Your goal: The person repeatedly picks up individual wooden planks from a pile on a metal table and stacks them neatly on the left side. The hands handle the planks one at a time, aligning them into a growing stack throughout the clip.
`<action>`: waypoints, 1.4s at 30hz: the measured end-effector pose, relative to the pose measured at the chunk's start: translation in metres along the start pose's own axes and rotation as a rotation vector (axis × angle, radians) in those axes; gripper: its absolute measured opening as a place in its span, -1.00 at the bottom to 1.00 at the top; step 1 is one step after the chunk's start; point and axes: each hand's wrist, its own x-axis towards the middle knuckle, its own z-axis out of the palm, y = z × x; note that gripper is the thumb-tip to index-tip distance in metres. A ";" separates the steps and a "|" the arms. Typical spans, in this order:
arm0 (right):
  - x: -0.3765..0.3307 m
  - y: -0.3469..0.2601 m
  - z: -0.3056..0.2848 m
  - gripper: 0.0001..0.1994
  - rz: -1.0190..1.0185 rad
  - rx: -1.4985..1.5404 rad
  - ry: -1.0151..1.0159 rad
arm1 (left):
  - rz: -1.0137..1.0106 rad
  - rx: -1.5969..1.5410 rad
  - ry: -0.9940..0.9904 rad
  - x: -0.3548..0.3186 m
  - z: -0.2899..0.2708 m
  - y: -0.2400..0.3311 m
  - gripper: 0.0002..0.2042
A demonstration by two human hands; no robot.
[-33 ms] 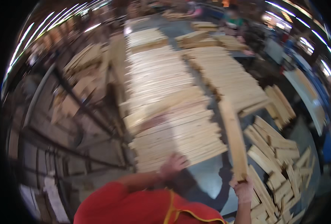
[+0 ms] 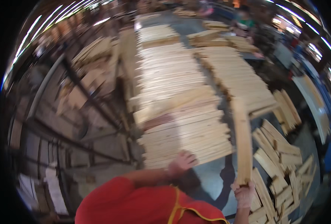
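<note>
Far left: dark metal racking (image 2: 66,123) with loose offcuts, blurred, detail unreadable. Centre: long row of pale wooden slats (image 2: 176,97) laid crosswise on a grey work table (image 2: 210,175), running from the table's near edge toward its far end; one slat sits skewed across the row about midway. Left hand (image 2: 182,162) rests on the near-edge slats of that row, fingers spread and flat on the wood, pressing rather than gripping. A second slat stack (image 2: 232,74) lies right of the row, toward the table's far-right side. Right hand (image 2: 243,194), in a pale glove, is clamped around the bottom end of a long wooden board (image 2: 242,142), fingers curled tight; board stands near upright, leaning slightly, just beside the right edge of the near slats and touching or nearly touching them, can't tell which. Lower right: a loose heap of short wood pieces (image 2: 281,160) below the table's right edge. Risks, judged: board is held only at one end, so it could tip or swing into the stack and knock slats off the near edge; left-hand pressure could push the unbound near slats out of line; a dropped board would land in the heap.
</note>
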 end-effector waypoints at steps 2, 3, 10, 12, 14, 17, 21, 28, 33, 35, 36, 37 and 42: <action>-0.016 0.086 0.045 -0.29 -0.079 -0.008 -0.048 | 0.023 -0.081 -0.068 0.017 0.004 -0.014 -0.44; -0.022 0.124 0.068 -0.26 -0.159 -0.007 -0.069 | 0.081 -0.102 -0.093 0.019 0.002 -0.027 -0.43; 0.039 0.209 0.154 -0.25 -0.127 -0.307 -0.124 | 0.062 -0.407 -0.073 -0.053 -0.017 -0.101 -0.45; 0.045 0.233 0.155 -0.29 -0.141 -0.358 -0.042 | 0.053 -0.371 0.006 -0.073 -0.026 -0.128 -0.44; 0.049 0.253 0.168 -0.33 -0.100 -0.410 -0.006 | -0.010 -0.378 -0.060 -0.084 -0.038 -0.145 -0.44; 0.058 0.277 0.164 -0.35 0.017 -0.451 0.021 | -0.087 -0.427 -0.157 -0.085 -0.041 -0.157 -0.44; 0.070 0.292 0.174 -0.40 0.087 -0.425 0.116 | -0.104 -0.514 -0.269 -0.070 -0.061 -0.157 -0.42; 0.106 0.315 0.210 -0.32 -0.150 -0.767 0.107 | -0.202 -0.896 -0.172 -0.042 -0.070 -0.166 -0.07; 0.124 0.293 0.304 -0.05 -0.456 -1.687 -0.243 | -0.651 -1.368 -0.105 0.020 -0.164 -0.158 -0.09; 0.133 0.281 0.300 -0.03 -0.274 -1.380 -0.088 | -0.702 -1.300 -0.034 0.030 -0.129 -0.201 -0.14; 0.139 0.271 0.293 -0.02 -0.187 -1.220 -0.018 | -0.742 -1.647 -0.047 0.022 -0.123 -0.222 -0.29; 0.148 0.260 0.273 -0.02 -0.230 -1.335 0.024 | -0.754 -1.501 -0.098 0.020 -0.118 -0.244 -0.32; 0.151 0.267 0.092 -0.22 -0.734 -1.417 0.621 | -0.558 -1.143 -0.207 0.015 -0.119 -0.346 -0.43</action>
